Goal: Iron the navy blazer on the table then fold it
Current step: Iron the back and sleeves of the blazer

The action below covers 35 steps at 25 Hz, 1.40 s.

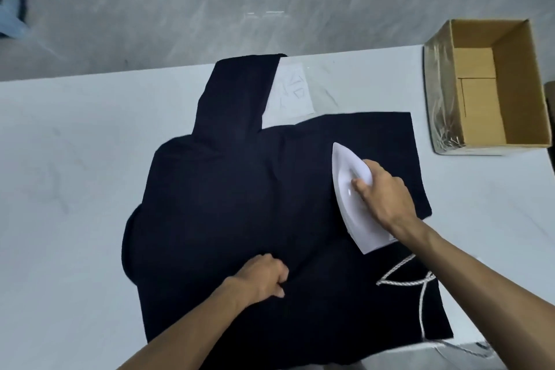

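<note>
One navy blazer (240, 204) lies spread mid-tabletop (75, 159) as the left hand (264, 275), at 6 o'clock, pinches a fold of cloth, apparently to hold it taut, while the right hand (381, 198), at 3 o'clock, grips the white iron (345, 171) pressing it.

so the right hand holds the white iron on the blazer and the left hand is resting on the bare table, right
Not quite. The head view shows the left hand on the navy blazer itself, fingers curled into its cloth, not on the bare table. The right hand does hold the white iron on the blazer.
</note>
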{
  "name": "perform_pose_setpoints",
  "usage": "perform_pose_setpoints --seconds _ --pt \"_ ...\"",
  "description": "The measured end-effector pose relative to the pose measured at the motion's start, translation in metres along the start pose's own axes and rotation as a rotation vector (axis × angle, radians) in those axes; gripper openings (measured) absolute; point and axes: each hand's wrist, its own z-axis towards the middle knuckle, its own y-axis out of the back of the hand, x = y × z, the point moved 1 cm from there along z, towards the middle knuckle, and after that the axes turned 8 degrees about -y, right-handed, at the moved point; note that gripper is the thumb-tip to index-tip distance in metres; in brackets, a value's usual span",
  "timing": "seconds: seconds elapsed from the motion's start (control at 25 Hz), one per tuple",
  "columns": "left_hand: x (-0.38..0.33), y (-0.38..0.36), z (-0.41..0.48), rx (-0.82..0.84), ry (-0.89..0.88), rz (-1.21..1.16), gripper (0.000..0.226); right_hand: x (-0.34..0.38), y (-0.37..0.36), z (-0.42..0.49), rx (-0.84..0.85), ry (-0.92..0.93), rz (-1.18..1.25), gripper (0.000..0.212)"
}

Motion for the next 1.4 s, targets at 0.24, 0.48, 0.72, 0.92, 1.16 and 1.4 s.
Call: perform_pose_setpoints --seconds 0.24,0.48,0.72,0.92,1.16,1.4 --pt "0.022 0.105 0.009 -0.702 0.111 -0.278 0.009 0.004 -0.009 0.012 -0.027 0.056 -0.23 0.036" --pt "0.035 0.193 0.033 -0.97 0.353 -0.061 0.052 -0.006 -0.013 0.01 -0.034 -0.066 -0.326 0.024" --pt "0.043 0.188 0.03 -1.082 0.317 -0.053 0.052 0.007 0.006 0.005 0.037 -0.169 -0.573 0.026" --pt "0.086 0.223 0.012 -1.344 0.552 -0.26 0.072 0.139 0.008 0.091 0.008 0.188 -0.014 0.051" --pt "0.144 0.263 -0.007 -1.073 0.624 -0.535 0.046 0.24 -0.088 0.159 0.476 -0.22 0.924 0.019" --pt "0.11 0.252 -0.042 -1.272 0.066 -0.577 0.025 0.269 -0.049 0.169 0.701 -0.216 1.365 0.014"
